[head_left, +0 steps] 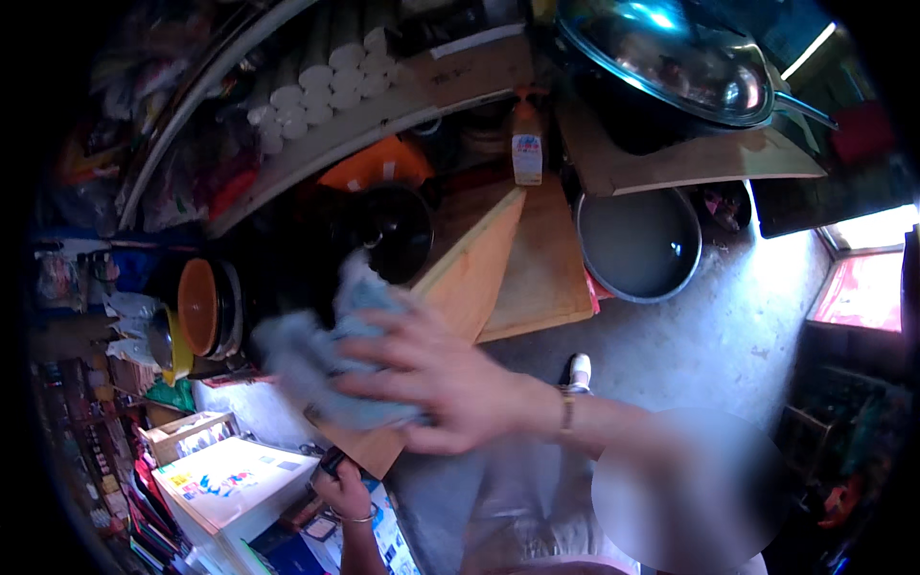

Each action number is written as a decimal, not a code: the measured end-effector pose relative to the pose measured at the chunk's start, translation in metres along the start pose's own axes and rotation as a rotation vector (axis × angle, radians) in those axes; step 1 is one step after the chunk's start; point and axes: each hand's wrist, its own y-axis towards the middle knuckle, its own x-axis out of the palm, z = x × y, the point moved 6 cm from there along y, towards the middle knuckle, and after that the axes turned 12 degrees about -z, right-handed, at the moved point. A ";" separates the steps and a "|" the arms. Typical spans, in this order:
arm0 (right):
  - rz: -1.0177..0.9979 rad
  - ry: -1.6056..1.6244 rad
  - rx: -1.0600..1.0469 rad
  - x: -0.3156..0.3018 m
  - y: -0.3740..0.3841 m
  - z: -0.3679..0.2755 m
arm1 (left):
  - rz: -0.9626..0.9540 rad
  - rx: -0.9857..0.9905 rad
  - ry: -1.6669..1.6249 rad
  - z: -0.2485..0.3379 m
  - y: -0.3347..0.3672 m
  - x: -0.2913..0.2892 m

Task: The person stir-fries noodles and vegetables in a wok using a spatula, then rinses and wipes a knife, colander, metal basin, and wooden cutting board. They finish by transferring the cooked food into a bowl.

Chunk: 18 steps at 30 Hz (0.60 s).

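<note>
The right hand (460,383) has its fingers bent and spread over a bunched grey-blue cloth (311,369), which they grasp; the cloth fills the space under the palm and sticks out beyond the fingertips to the left and above. Behind the cloth and these fingers runs a long wooden board (489,264), tilted, its far end above and right of them and its near end below. Whether the cloth touches the board at this instant cannot be told.

Below the right fingers, at the board's near end, the left hand (345,494) is clenched around a dark piece (332,462). Only a little of that piece shows past the knuckles, so whether it belongs to the board is unclear.

Right of the right fingers, beyond the board, lies a flat wooden surface (551,264), partly covered by the board. Farther right is a round basin (654,299) of cloudy liquid, its top edge hidden under a shelf board. Above the fingers and to the right stands an orange spray bottle (528,144); just above the cloth, a black round vessel (407,225) sinks into shadow. Down and left of the cloth sits a white box (240,479) with a coloured print.

The cloth and right fingers are smeared by motion, the middle of the board is covered by them, and a round blurred patch hides much of the right forearm. The left forearm is cut off by the lower edge.
</note>
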 end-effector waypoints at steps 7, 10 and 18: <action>-0.029 -0.209 0.020 -0.021 -0.002 0.099 | 0.263 -0.036 -0.105 -0.004 -0.014 -0.021; 0.097 -0.269 0.153 -0.050 -0.051 0.191 | 0.239 0.185 0.389 0.016 0.000 -0.020; 0.684 0.625 0.772 0.025 -0.173 0.368 | 0.224 0.223 1.279 -0.021 -0.020 -0.069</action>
